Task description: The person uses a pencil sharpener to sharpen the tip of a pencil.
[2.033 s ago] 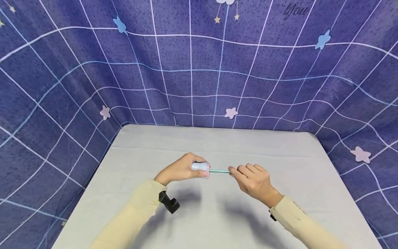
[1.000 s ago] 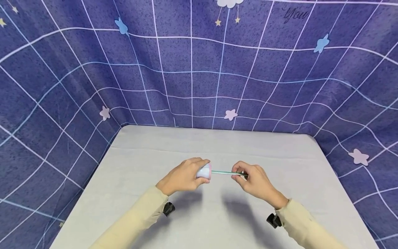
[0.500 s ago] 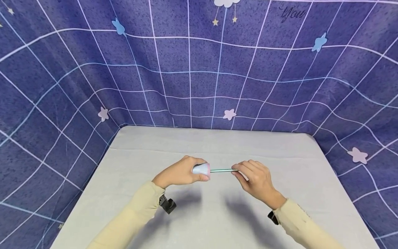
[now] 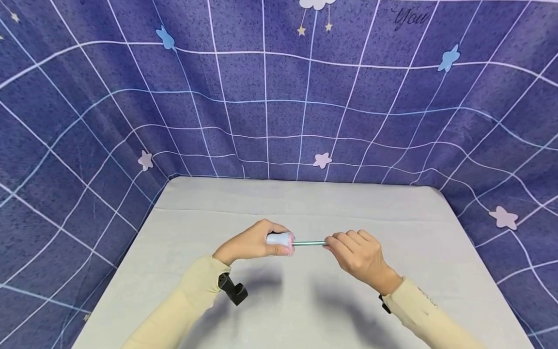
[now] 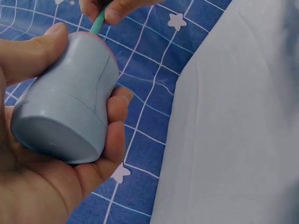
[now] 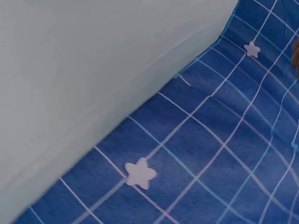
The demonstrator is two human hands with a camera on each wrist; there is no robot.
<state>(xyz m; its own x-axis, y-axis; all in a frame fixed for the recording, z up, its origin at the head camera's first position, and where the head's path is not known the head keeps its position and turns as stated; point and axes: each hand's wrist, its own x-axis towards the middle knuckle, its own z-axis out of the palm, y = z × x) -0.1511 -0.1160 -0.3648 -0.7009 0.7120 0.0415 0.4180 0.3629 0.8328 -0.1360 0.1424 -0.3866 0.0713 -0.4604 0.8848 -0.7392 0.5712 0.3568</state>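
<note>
My left hand (image 4: 248, 242) grips a light-blue pencil sharpener (image 4: 277, 239) with a pink end, thumb on one side and fingers round the other. A thin green pencil (image 4: 308, 243) runs level from the pink end to my right hand (image 4: 359, 256), whose curled fingers pinch its far part; the far tip is hidden in that hand. Both hands are raised above the table. In the left wrist view the waisted sharpener (image 5: 65, 100) shows its round base, and the pencil (image 5: 97, 24) enters the opposite end. The right wrist view catches only a sliver of fingers (image 6: 295, 58).
Beneath the hands lies a table with a pale cloth (image 4: 287, 300). Dark-blue curtains (image 4: 244, 116) with grid lines and stars enclose its back and sides. A black wrist camera (image 4: 233, 289) sits at the left cuff.
The right hand has turned back and forth around the pencil, its fingers opening out and curling again, while the sharpener has rolled slightly in the left hand. Pencil and sharpener stay joined.
</note>
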